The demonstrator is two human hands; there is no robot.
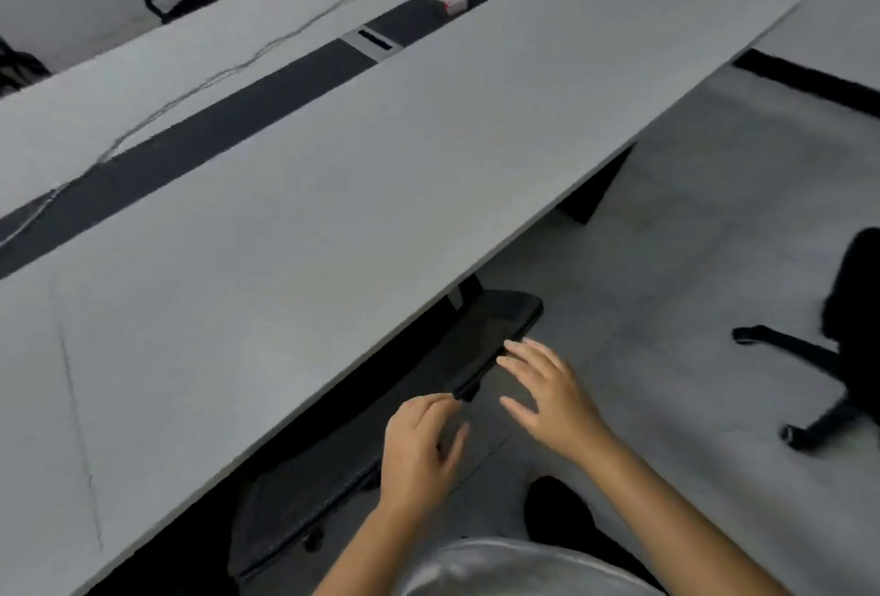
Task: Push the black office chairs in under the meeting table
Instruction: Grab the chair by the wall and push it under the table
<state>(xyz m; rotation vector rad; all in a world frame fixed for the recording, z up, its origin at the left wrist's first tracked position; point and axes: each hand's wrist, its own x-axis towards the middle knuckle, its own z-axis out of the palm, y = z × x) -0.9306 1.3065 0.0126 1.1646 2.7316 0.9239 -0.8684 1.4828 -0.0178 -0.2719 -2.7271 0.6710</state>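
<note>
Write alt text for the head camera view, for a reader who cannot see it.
Two bare hands, left and right, reach with relaxed fingers toward the back of a black office chair tucked under the edge of a long grey meeting table. A second black chair stands out on the floor at right.

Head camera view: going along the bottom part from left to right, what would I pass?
Grey meeting table → black chair tucked under the table edge → left hand → right hand → second black chair standing out on the floor.
</note>
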